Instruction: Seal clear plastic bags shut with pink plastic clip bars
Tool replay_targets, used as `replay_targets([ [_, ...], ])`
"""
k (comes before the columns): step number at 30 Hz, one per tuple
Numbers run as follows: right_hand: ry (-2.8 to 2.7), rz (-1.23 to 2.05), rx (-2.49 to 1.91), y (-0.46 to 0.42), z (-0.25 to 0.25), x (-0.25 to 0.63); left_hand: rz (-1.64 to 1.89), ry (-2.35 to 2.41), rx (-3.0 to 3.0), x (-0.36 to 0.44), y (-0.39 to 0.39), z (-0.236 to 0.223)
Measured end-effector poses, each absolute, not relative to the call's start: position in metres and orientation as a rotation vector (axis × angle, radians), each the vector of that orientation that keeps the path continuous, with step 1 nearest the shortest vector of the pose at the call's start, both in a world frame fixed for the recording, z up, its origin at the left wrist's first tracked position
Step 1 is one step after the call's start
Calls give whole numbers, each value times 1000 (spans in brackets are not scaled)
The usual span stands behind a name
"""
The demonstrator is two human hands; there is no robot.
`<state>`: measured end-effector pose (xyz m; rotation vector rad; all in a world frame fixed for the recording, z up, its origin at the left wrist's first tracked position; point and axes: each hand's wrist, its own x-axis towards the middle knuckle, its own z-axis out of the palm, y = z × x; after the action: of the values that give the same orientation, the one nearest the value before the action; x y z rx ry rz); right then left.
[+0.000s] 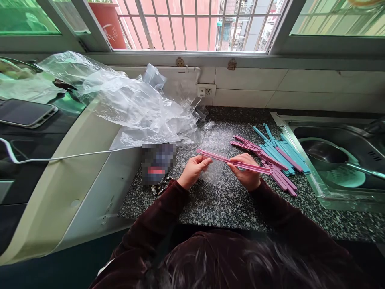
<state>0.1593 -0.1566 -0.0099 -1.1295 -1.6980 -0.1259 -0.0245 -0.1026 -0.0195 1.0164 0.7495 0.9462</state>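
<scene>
A long pink bag sealing clip (pixel 215 155) is held level between my hands above the dark speckled counter. My left hand (pixel 192 170) pinches it near its left end, thumb on the near side. My right hand (pixel 246 173) grips it right of the middle, and its grooved end (pixel 258 167) sticks out past the fingers. A small clear plastic bag (pixel 213 173) hangs below the clip between my hands; whether the clip is closed over its edge I cannot tell. Right of my right hand lies a loose pile of pink clips (pixel 279 178) and blue clips (pixel 278 150).
Crumpled clear plastic sheeting (pixel 141 108) covers the back left. A dark, blurred-out object (pixel 158 164) lies left of my left hand. A white cable (pixel 69 156) crosses to a wall socket (pixel 206 91). On the right, a sink (pixel 319 192) holds a pan (pixel 326 154).
</scene>
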Motion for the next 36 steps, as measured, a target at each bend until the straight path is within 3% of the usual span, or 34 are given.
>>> replay_targets([
  [15,-1723,-65,-1156,-157,-17,156,836,776,801,-24,-103,-14],
  [36,-1674,-2,-1113,-159,-9,173,968,824,599,-24,-102,-11],
])
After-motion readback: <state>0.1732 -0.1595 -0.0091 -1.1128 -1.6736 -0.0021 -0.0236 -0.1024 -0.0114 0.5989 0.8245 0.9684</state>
